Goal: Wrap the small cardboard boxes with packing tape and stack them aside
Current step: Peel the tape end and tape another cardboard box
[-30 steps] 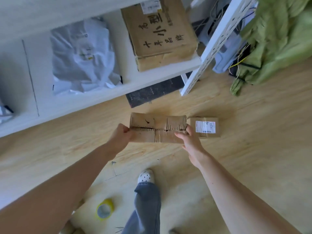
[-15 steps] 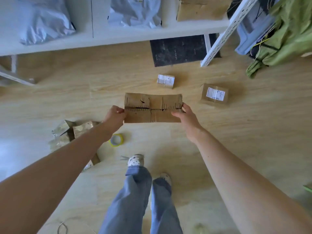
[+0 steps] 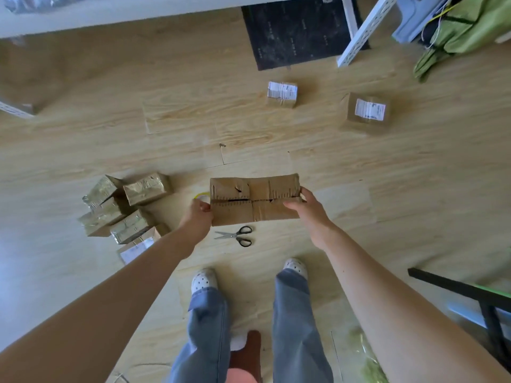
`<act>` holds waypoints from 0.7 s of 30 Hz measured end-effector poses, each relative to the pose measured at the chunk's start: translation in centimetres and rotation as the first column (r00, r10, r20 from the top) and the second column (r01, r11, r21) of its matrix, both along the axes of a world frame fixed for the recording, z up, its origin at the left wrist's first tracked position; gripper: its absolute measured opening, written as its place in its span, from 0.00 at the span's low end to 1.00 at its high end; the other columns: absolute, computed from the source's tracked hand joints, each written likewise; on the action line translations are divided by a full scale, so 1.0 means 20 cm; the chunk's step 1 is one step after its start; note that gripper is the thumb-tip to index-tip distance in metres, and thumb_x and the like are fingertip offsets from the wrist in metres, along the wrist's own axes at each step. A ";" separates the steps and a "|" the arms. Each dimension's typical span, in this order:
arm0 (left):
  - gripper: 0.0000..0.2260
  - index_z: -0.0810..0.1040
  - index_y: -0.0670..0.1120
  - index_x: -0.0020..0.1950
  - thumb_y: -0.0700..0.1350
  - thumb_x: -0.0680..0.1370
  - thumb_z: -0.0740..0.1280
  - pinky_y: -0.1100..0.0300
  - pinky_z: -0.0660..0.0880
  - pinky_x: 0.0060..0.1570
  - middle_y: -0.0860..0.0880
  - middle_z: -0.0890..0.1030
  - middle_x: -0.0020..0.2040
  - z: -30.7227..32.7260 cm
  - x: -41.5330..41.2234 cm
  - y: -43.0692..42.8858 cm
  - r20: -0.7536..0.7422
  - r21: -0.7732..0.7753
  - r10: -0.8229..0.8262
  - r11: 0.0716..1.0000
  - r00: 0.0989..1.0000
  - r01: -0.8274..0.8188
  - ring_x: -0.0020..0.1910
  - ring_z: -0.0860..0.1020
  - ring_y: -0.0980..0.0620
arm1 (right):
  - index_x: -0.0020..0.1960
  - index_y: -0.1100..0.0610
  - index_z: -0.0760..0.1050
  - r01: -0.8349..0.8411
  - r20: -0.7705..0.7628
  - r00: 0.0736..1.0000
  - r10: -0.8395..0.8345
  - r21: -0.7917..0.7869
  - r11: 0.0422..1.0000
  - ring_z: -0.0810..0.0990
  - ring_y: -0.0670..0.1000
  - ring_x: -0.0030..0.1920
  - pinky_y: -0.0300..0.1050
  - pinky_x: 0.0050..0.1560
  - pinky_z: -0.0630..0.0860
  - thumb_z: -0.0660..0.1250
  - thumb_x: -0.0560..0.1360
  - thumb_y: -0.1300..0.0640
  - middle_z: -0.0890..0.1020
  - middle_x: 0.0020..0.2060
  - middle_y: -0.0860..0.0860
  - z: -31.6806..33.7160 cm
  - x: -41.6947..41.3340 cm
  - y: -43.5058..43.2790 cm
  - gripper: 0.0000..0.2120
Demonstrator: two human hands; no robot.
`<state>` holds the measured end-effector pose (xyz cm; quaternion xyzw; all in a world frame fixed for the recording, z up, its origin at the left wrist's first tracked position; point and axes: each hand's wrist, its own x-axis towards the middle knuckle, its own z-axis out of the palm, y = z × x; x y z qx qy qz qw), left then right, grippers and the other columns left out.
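Head view: long box (image 3: 254, 200) held off the floor (image 3: 276, 139) by its two short ends, above the person's feet. Risks, as judged — the top seam gapes dark along its left half with no tape visible across it, so the flaps may spring up once pressure on the ends eases. Both hands are occupied, so fetching the tape roll (image 3: 201, 195) means releasing one end, and a box carried by one end could tip or drop onto the scissors (image 3: 235, 235) lying on the floor just below it. The creased, worn card may also buckle under a hard squeeze. Left hand (image 3: 197, 217) grips the left end, fingers curled round the edge. Right hand (image 3: 307, 208) clasps the right end, thumb on the top face, fingers round the end. Box spans between the two hands, touching both, top face toward the camera. Tape roll shows only as a yellow arc just beyond the left hand, mostly hidden by it. Wrapped pile (image 3: 124, 211) sits on the floor to the left, apart from the box. Two labelled boxes (image 3: 282, 94) lie farther off — whether taped yet, cannot tell.
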<state>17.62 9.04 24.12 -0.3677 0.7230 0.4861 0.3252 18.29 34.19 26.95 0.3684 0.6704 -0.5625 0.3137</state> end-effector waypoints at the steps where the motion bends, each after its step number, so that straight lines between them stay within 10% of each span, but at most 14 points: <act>1: 0.09 0.68 0.49 0.41 0.36 0.77 0.60 0.52 0.71 0.46 0.47 0.73 0.40 -0.06 0.02 -0.03 -0.006 0.001 -0.007 1.000 1.000 0.007 0.41 0.71 0.49 | 0.73 0.47 0.63 0.007 0.002 1.000 -0.007 0.012 1.000 0.72 0.47 0.54 0.44 0.52 0.65 0.68 0.76 0.54 0.74 0.61 0.47 -0.06 0.02 -0.03 0.28; 10: 0.11 0.68 0.53 0.41 0.37 0.77 0.61 0.52 0.70 0.48 0.47 0.73 0.45 -0.82 0.15 -0.13 -0.032 0.042 -0.006 0.999 0.999 0.008 0.45 0.71 0.48 | 0.70 0.50 0.67 -0.033 0.012 0.999 0.032 0.080 0.996 0.73 0.39 0.45 0.37 0.39 0.67 0.64 0.78 0.60 0.76 0.49 0.45 -0.82 0.14 -0.10 0.21; 21: 0.15 0.70 0.49 0.47 0.33 0.72 0.71 0.60 0.73 0.45 0.51 0.78 0.53 -1.53 0.16 -0.09 -0.229 0.080 -0.103 0.989 0.968 0.124 0.50 0.78 0.51 | 0.68 0.53 0.68 -0.103 -0.080 0.990 0.117 0.164 0.981 0.77 0.53 0.58 0.52 0.60 0.74 0.67 0.77 0.57 0.76 0.59 0.52 -1.60 0.09 0.01 0.20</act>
